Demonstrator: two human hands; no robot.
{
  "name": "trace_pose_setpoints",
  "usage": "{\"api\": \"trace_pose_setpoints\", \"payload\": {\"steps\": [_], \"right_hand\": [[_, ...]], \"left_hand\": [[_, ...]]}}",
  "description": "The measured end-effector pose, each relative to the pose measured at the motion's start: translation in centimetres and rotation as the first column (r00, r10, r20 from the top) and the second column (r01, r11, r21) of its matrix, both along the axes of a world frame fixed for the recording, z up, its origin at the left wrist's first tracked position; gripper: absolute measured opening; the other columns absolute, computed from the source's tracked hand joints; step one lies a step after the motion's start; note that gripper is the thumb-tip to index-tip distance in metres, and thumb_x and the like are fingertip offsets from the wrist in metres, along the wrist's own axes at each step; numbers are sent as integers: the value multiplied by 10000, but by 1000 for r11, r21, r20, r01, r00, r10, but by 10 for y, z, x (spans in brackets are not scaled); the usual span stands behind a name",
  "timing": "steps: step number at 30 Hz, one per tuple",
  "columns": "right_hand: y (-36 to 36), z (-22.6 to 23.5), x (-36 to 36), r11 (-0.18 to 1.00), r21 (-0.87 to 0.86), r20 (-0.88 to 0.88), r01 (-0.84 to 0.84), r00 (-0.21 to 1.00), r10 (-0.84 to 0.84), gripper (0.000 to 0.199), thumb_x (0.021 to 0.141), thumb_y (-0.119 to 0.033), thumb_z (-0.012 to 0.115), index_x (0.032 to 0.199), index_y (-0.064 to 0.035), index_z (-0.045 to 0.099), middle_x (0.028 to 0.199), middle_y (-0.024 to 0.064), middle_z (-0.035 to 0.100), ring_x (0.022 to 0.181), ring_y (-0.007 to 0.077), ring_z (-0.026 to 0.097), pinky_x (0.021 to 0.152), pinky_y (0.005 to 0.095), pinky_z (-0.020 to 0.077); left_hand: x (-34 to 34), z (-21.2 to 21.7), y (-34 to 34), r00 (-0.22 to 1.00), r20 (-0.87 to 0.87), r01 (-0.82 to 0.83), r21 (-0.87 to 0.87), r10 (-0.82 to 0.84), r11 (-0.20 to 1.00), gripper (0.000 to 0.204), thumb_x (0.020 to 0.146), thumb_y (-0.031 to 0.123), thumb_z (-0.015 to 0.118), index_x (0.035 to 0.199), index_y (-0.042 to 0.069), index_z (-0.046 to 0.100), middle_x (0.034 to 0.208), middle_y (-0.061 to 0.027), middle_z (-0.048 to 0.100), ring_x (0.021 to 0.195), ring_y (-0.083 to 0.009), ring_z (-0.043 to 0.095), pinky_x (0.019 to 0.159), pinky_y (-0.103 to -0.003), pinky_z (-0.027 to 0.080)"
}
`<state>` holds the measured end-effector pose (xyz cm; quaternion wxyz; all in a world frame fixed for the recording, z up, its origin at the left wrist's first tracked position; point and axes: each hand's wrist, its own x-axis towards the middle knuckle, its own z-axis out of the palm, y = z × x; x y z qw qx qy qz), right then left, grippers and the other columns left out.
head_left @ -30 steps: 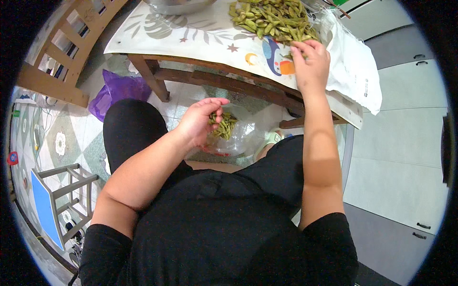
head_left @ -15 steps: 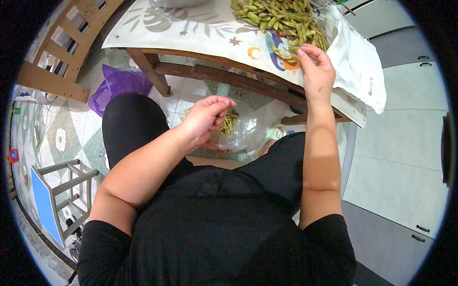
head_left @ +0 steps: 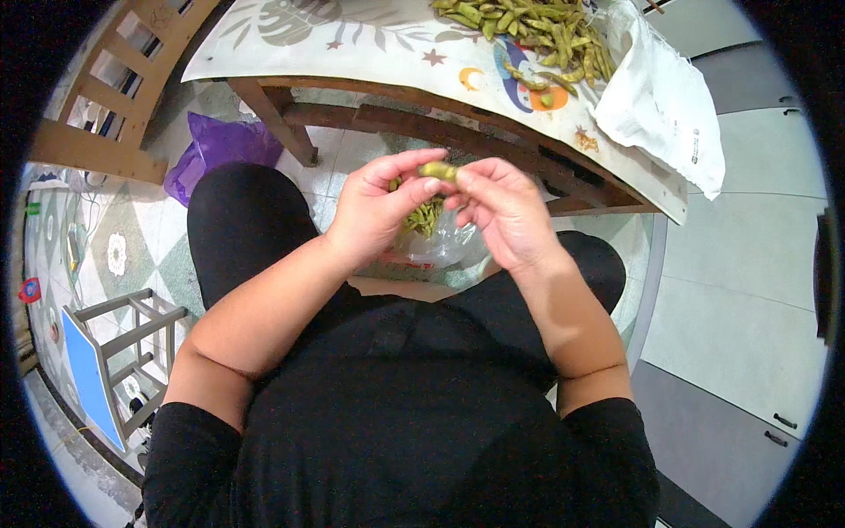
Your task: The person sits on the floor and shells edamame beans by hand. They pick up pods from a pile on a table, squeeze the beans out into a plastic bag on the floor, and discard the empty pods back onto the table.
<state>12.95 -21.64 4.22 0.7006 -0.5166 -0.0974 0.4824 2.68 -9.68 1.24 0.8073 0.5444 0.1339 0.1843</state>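
The right hand [head_left: 502,207] has come back from the pile of pods [head_left: 528,26] at the table's [head_left: 370,53] far right corner and now meets the left hand [head_left: 374,211] above the lap. Both pinch one green pod [head_left: 437,170] between thumb and fingertips, each at an end. Just beneath them sits a clear plastic bag [head_left: 436,246] with pods inside.

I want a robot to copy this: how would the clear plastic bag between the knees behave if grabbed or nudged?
The clear plastic bag looks thin and crumpled, so it is probably floppy and would collapse if lifted. Holding only a few green pods, it is likely light and would slide easily. The left hand and right hand work above it.
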Motion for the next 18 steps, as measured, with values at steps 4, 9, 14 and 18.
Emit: {"api": "trace_pose_setpoints", "payload": {"steps": [4,9,14,18], "right_hand": [[2,0,-12,992,-60,-10,-111,994,110,137,807,-130,527,890,-23,505,788,90,591,637,127,556,522,214,442],[0,1,-6,976,-17,-103,-219,971,216,144,826,-143,498,903,-23,507,772,89,590,602,129,556,494,216,442],[-2,-11,-4,958,62,-228,-282,930,288,136,829,-170,491,872,-43,511,752,84,592,571,117,550,491,219,446],[-3,-15,-5,946,146,-313,-288,894,321,125,826,-179,497,840,-57,516,739,81,591,567,109,548,493,218,450]], "left_hand": [[-4,-3,5,999,-15,39,-75,-40,996,221,772,79,563,992,71,585,761,41,554,567,-11,389,493,-151,310],[-3,-3,3,999,-24,42,-75,-44,996,195,757,73,578,949,41,594,759,37,546,602,-29,421,518,-168,336],[-3,-2,5,998,7,62,12,-62,998,177,745,67,589,916,19,596,729,33,516,635,-52,456,544,-178,357],[-5,-2,7,997,8,82,-35,-81,996,139,735,61,603,869,25,600,721,23,522,641,-60,473,546,-182,366]]}}
